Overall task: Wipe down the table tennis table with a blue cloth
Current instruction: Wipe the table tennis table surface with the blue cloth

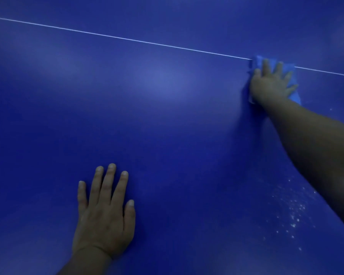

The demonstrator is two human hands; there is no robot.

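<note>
Looks like a games room or sports hall, dim lighting: the whole view is a deep blue table [147, 116] with a thin white line [127, 39] across it, classic table tennis surface.

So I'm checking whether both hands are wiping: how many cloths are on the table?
1. The blue cloth lies under the right hand on the white line. The left hand rests flat on bare table.

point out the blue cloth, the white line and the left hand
blue cloth [295, 96]: head view, its lower right corner beside the right hand
white line [127, 39]: head view, middle of the stripe
left hand [104, 217]: head view, back of the hand
</note>
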